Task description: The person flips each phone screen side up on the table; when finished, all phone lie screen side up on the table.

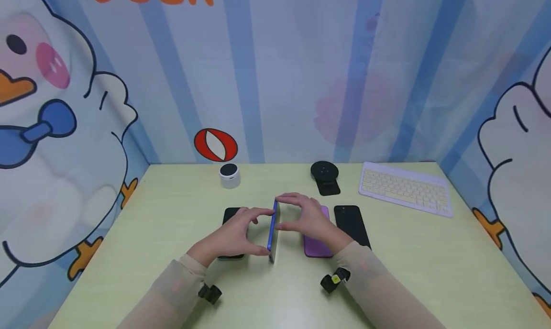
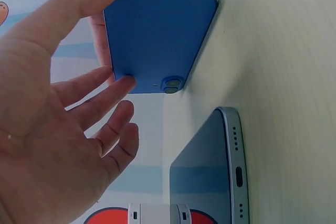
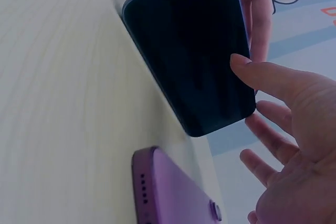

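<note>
A blue smartphone [image 1: 272, 231] stands on its long side between both hands. Its blue back [image 2: 157, 38] with the camera bump faces the left hand, and its dark screen [image 3: 189, 56] faces the right. My left hand [image 1: 234, 235] holds it with the thumb at the near end and fingertips toward the far end. With thumb on the screen and fingers at the far end, my right hand [image 1: 310, 219] grips it too. A dark-screened phone [image 2: 207, 169] lies left of it, partly hidden by the left hand. To the right lies a purple phone [image 1: 318, 246], partly under the right hand.
A black phone [image 1: 350, 224] lies beyond the purple one. Farther back are a small white cylindrical speaker [image 1: 230, 177], a black round-topped stand [image 1: 325, 173] and a white-and-lilac keyboard [image 1: 404, 188]. A printed curtain [image 1: 284, 80] rises behind the table's far edge.
</note>
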